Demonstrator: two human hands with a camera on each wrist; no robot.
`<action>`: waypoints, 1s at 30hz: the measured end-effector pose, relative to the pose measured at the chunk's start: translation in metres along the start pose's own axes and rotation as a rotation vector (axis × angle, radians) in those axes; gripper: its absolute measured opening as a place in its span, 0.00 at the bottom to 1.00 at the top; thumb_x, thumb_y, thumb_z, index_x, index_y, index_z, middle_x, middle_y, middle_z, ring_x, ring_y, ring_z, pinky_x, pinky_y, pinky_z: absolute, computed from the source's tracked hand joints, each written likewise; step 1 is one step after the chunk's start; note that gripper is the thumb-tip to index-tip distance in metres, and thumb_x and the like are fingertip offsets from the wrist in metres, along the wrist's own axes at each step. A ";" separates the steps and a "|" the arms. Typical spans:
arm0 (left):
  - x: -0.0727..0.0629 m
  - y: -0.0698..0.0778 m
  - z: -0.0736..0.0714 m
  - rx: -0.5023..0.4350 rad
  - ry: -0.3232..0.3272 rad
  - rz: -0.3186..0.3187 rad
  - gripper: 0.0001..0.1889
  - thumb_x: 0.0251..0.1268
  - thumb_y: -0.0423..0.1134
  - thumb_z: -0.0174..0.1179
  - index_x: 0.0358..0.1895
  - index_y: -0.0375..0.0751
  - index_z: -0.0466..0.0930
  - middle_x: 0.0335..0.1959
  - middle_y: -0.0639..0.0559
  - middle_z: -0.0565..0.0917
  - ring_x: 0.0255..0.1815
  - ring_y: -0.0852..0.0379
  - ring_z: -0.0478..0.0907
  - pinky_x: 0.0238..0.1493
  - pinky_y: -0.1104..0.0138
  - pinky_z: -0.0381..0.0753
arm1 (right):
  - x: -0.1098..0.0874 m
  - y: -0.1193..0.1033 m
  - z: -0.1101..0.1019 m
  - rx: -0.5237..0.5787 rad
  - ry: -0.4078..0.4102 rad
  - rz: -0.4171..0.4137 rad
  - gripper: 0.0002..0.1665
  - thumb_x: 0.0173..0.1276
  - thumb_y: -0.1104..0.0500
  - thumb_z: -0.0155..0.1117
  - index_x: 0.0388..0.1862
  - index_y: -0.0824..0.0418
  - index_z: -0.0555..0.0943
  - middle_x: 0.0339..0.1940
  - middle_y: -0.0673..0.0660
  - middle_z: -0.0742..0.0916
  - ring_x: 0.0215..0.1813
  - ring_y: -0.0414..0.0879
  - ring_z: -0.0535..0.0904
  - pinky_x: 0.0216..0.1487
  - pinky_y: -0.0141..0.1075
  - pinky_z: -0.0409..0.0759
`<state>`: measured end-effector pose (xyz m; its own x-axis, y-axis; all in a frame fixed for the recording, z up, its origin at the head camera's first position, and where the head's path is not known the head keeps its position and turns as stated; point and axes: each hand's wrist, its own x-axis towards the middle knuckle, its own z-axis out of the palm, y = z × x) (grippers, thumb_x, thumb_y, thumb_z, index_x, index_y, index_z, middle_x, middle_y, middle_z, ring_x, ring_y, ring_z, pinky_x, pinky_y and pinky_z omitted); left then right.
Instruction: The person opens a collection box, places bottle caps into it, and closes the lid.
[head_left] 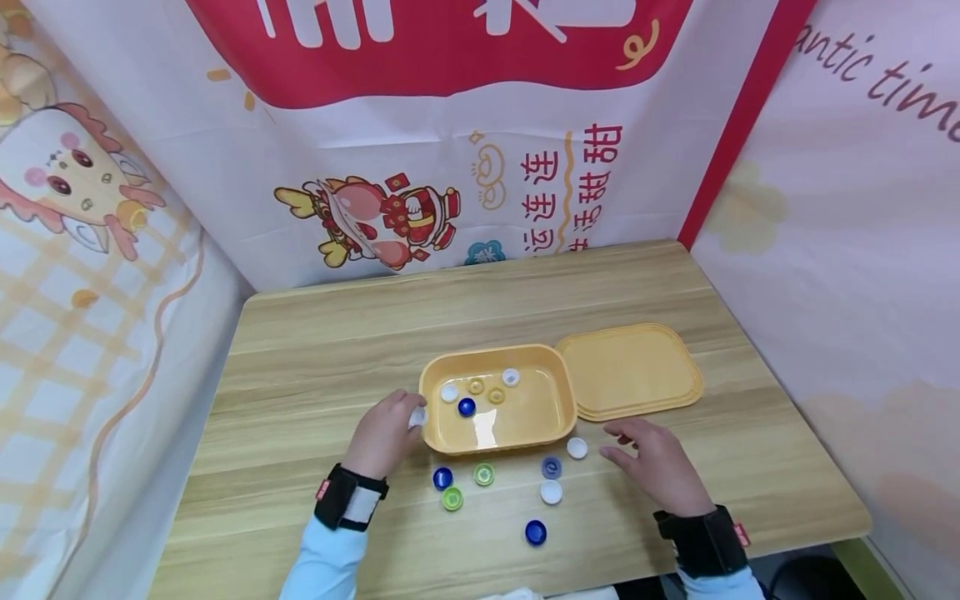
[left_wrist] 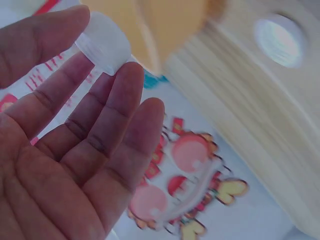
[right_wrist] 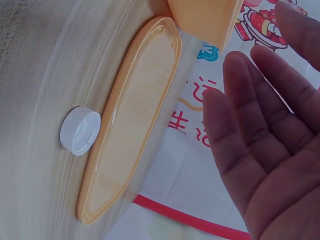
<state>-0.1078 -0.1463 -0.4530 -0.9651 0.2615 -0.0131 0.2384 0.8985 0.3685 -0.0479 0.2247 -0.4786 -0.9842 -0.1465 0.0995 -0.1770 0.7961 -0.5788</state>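
At the left end of the yellow plastic box (head_left: 540,421), my left hand (head_left: 384,437) pinches a white bottle cap (left_wrist: 106,42) between thumb and fingertips. Inside the box lie white caps (head_left: 511,377), yellowish caps (head_left: 476,386) and a dark blue cap (head_left: 467,407). To the right, my right hand (head_left: 660,467) hovers over the table with relaxed fingers and holds nothing. A white cap (head_left: 577,448) lies nearest to it, beside the box's corner. In the right wrist view, a white cap (right_wrist: 80,131) sits close to the yellow lid (right_wrist: 132,120).
Before the box are dark blue caps (head_left: 442,477), green caps (head_left: 483,474), a violet-blue cap (head_left: 551,467) and another white cap (head_left: 551,492). The lid lies flat against the box's right end. Printed cloth (head_left: 435,125) hangs behind the wooden table (head_left: 337,333).
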 end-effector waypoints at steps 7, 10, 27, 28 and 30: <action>0.024 0.028 -0.001 0.044 -0.029 0.153 0.18 0.52 0.32 0.73 0.48 0.38 0.82 0.39 0.47 0.81 0.37 0.53 0.79 0.39 0.63 0.82 | -0.005 0.002 -0.001 0.005 -0.018 0.064 0.17 0.60 0.60 0.73 0.47 0.63 0.84 0.41 0.55 0.86 0.40 0.47 0.81 0.41 0.45 0.80; 0.034 0.037 -0.001 0.052 -0.023 0.229 0.18 0.50 0.30 0.73 0.47 0.38 0.83 0.39 0.48 0.81 0.37 0.54 0.79 0.37 0.65 0.81 | -0.007 0.002 -0.002 0.011 -0.035 0.103 0.17 0.61 0.59 0.73 0.48 0.62 0.84 0.41 0.54 0.86 0.41 0.47 0.81 0.42 0.45 0.80; 0.090 0.077 0.030 0.063 -0.173 0.358 0.16 0.55 0.33 0.71 0.48 0.39 0.82 0.46 0.45 0.83 0.46 0.50 0.80 0.48 0.61 0.80 | -0.013 0.008 -0.003 0.003 -0.060 0.156 0.17 0.60 0.59 0.73 0.48 0.59 0.83 0.41 0.52 0.86 0.42 0.46 0.80 0.43 0.45 0.80; 0.092 0.079 0.033 0.072 -0.181 0.363 0.16 0.55 0.33 0.71 0.48 0.39 0.82 0.47 0.45 0.83 0.47 0.50 0.80 0.49 0.61 0.80 | -0.013 0.008 -0.003 0.005 -0.065 0.161 0.17 0.60 0.59 0.73 0.48 0.59 0.83 0.41 0.53 0.86 0.42 0.46 0.80 0.43 0.45 0.80; 0.096 0.080 0.037 0.093 -0.193 0.371 0.16 0.55 0.33 0.70 0.48 0.39 0.83 0.47 0.45 0.82 0.47 0.50 0.80 0.49 0.61 0.80 | -0.012 0.008 -0.003 0.009 -0.072 0.167 0.17 0.60 0.59 0.73 0.49 0.59 0.83 0.41 0.53 0.86 0.42 0.46 0.80 0.43 0.45 0.80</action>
<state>-0.1770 -0.0361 -0.4594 -0.7763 0.6262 -0.0725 0.5829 0.7569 0.2956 -0.0371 0.2348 -0.4819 -0.9969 -0.0548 -0.0566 -0.0109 0.8078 -0.5894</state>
